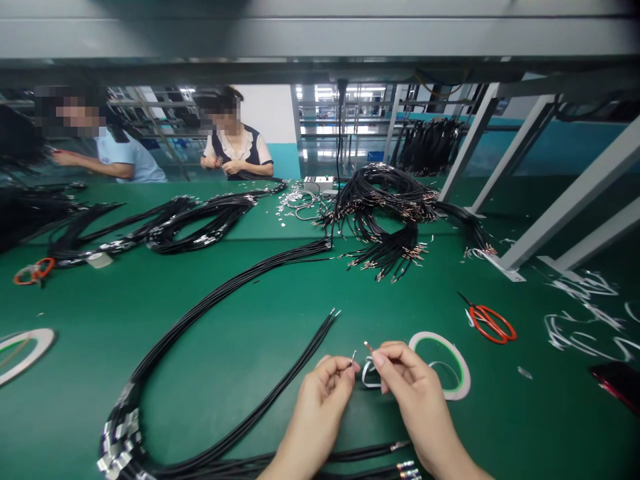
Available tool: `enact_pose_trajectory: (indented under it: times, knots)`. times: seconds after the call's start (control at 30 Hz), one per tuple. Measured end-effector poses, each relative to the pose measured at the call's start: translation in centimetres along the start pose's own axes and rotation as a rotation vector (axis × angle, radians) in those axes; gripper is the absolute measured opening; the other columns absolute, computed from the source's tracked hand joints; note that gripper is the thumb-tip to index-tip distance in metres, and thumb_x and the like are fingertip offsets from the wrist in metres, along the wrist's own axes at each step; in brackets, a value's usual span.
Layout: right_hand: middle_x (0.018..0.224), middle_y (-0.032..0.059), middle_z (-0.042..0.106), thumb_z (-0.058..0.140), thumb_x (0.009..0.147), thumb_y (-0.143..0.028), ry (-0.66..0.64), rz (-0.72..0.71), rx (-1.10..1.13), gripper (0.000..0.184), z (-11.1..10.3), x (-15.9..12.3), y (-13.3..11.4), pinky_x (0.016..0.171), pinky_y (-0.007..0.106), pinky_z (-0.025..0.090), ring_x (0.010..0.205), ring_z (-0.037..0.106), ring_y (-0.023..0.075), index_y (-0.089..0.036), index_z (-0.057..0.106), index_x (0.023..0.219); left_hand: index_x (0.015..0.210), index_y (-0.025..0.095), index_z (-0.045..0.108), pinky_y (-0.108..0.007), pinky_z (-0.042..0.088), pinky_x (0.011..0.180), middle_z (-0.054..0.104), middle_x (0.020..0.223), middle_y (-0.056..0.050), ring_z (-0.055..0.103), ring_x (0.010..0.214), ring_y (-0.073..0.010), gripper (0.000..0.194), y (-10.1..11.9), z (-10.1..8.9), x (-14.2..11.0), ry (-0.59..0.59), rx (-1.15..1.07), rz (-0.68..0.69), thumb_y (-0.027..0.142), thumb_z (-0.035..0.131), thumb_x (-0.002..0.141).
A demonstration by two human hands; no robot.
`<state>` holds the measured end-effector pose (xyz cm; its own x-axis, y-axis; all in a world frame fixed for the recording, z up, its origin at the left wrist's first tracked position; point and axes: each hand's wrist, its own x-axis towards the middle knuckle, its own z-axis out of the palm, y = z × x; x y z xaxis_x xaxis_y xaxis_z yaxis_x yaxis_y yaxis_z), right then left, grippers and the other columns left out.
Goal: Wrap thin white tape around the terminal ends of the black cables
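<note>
My left hand (320,397) is closed in a pinch, with a thin cable end (354,359) tipped in metal poking up from the fingers. Just to the right, my right hand (413,383) pinches a small copper-coloured piece (369,346); most of it is hidden by the fingers. A narrow gap separates the two tips. A white strip (367,380) loops between the hands. Black cables (200,300) curve round on the left, with silvery tags (120,443) at the bend, and their ends (397,445) pass below my wrists.
A white tape ring (467,380) lies beside my right hand. Orange-handled scissors (493,325) are farther right, near metal legs (537,227) and white scraps (583,333). Coiled black cables (383,193) lie at the back. Two people (237,150) sit across the green table (240,360).
</note>
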<state>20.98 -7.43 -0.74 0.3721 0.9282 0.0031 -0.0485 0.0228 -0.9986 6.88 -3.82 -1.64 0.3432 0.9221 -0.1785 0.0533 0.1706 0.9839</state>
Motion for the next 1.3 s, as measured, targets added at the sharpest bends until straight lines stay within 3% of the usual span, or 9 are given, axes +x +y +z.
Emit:
enact_pose_trajectory:
  times: [0.1,0.23,0.53,0.83,1.0,1.3]
  knots:
    - [0.081,0.0034,0.058,0.064,0.082,-0.040,-0.002,-0.010,-0.018,0.023,-0.1,0.0,0.1,0.053,0.023,0.044,0.059,0.050,0.0134,-0.017,0.065,0.079,0.095,0.015,0.069,-0.019,0.037,0.046,0.052,0.073,0.001,0.046,0.051,-0.0074,0.029,-0.2,-0.3,-0.1,-0.027,0.013,-0.007,0.041,0.059,0.085]
    - [0.083,0.0037,0.057,0.062,0.085,-0.037,-0.038,-0.032,-0.066,0.021,-0.2,-0.2,0.1,0.059,0.025,0.045,0.066,0.053,0.0156,-0.018,0.064,0.077,0.099,0.015,0.068,-0.024,0.049,0.061,0.056,0.083,-0.001,0.059,0.064,-0.0110,0.027,0.4,-0.5,-0.3,-0.029,-0.007,0.027,0.037,0.058,0.086]
    - [0.079,0.0028,0.055,0.060,0.086,-0.034,-0.098,-0.120,-0.191,0.020,-0.1,-0.8,0.2,0.062,0.026,0.044,0.068,0.054,0.0169,-0.018,0.062,0.074,0.110,0.019,0.060,-0.029,0.054,0.076,0.066,0.091,-0.006,0.065,0.082,-0.0182,0.026,0.7,-0.4,-1.1,0.060,0.106,0.162,0.030,0.057,0.087]
    - [0.076,0.0023,0.053,0.057,0.087,-0.026,-0.111,-0.165,-0.253,0.017,0.1,-1.1,-0.4,0.063,0.027,0.044,0.070,0.053,0.0179,-0.020,0.058,0.071,0.106,0.022,0.062,-0.028,0.055,0.076,0.067,0.094,-0.006,0.066,0.085,-0.0195,0.022,0.7,-0.3,-1.6,0.162,0.299,0.335,0.023,0.061,0.084]
    - [0.076,0.0017,0.052,0.057,0.087,-0.025,-0.106,-0.153,-0.272,0.018,0.2,-1.1,-0.4,0.063,0.027,0.042,0.069,0.053,0.0171,-0.019,0.057,0.069,0.106,0.022,0.064,-0.026,0.055,0.072,0.066,0.092,-0.005,0.065,0.081,-0.0183,0.022,1.0,-0.3,-1.5,0.145,0.368,0.434,0.017,0.059,0.084]
    - [0.075,0.0013,0.052,0.057,0.086,-0.024,-0.103,-0.143,-0.283,0.018,0.1,-0.9,-0.6,0.061,0.027,0.042,0.067,0.052,0.0165,-0.019,0.057,0.068,0.107,0.023,0.067,-0.028,0.053,0.075,0.066,0.093,-0.007,0.065,0.084,-0.0201,0.026,1.3,-0.4,-1.6,0.112,0.417,0.484,0.014,0.057,0.085]
